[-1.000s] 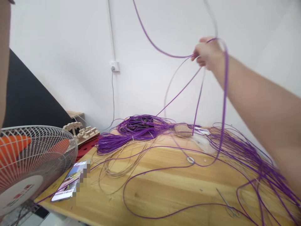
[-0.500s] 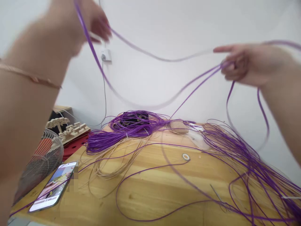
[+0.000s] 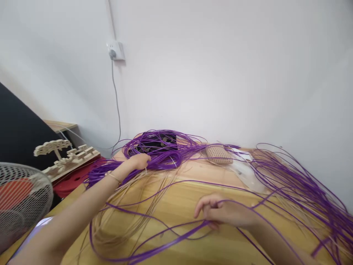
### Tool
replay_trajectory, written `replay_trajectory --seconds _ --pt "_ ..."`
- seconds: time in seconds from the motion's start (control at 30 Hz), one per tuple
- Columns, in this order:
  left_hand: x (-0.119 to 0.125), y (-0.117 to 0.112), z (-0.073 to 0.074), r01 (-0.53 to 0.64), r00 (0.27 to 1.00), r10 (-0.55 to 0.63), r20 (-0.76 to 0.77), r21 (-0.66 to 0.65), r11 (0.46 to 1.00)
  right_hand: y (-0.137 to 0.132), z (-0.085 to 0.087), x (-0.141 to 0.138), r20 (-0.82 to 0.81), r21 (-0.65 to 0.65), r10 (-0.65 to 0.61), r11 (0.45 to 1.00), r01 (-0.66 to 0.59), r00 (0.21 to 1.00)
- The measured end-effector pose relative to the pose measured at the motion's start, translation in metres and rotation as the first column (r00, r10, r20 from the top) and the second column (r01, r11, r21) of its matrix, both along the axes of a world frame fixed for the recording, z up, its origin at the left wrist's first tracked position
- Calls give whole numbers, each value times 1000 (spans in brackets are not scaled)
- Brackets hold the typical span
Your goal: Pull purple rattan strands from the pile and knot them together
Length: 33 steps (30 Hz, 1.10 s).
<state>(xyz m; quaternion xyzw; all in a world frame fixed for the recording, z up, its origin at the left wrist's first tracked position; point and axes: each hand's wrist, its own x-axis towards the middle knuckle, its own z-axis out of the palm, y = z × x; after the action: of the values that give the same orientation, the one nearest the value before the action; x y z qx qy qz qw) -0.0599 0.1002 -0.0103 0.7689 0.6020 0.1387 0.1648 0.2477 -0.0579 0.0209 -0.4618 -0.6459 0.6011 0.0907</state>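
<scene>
My left hand (image 3: pixel 140 161) is curled over the tied bundle of purple weaving cord (image 3: pixel 162 159) at the back of the table, its fingertips partly hidden against the cords. A white tie shows just beneath it. Nearer to me, my right hand (image 3: pixel 224 213) is closed on a loop of purple cord (image 3: pixel 162 250) that trails down to the front edge. Its index finger bends forward, and one strand runs over the back of the hand. Under the left forearm lie beige strands (image 3: pixel 110 228).
A loose purple cord heap (image 3: pixel 311 195) covers the right side. A small woven beige piece (image 3: pixel 219 154) and clear plastic bag (image 3: pixel 248 175) lie at the back. On the left are a fan (image 3: pixel 24 198), a wooden model (image 3: pixel 71 162) and a partly covered phone (image 3: pixel 35 232).
Both hands have come down from in front of the wall. The left has reached forward to the bundle; the right is lower, over the table, with its cord loop.
</scene>
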Motion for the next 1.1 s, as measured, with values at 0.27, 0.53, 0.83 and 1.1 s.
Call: replay_trajectory --seconds 0.27,0.53,0.83,1.1 --pt "27 79 -57 -69 928 133 -349 188 980 27 -80 -9 71 -155 -65 985 76 995" --pt "35 94 -62 -10 881 140 -452 277 961 20 -100 3 139 -142 -87 984 107 986" --pt "64 115 -59 72 913 59 -404 301 951 20 -122 1 -31 -157 -31 987 26 999" --pt "73 112 -56 115 961 -26 -277 311 943 15 -114 3 148 -111 -56 991 73 987"
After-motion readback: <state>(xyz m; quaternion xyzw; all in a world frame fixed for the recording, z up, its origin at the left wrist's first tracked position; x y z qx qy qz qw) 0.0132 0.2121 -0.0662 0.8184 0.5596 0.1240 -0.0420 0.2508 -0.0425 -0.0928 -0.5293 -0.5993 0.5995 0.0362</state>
